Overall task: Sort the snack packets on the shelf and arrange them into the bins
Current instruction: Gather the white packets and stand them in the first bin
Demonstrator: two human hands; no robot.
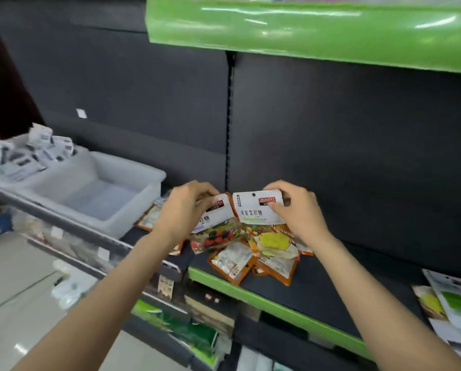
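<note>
A heap of snack packets (250, 253) lies on the dark shelf (317, 279), some orange-edged, some white-topped. My left hand (183, 210) grips a white-topped packet with red and black berries (216, 223) by its upper edge. My right hand (296, 210) pinches a second white-topped packet (253, 210) with a yellow fruit picture, holding it upright above the heap. Two translucent bins stand to the left: the nearer one (133, 199) looks empty, the farther one (74, 162) holds several white and grey packets (28, 153).
More packets (451, 303) lie at the shelf's right end. A green shelf lip (277, 303) runs along the front edge, and a green-fronted shelf (304, 30) hangs overhead. Lower shelves with goods and a tiled floor (15, 290) lie below left.
</note>
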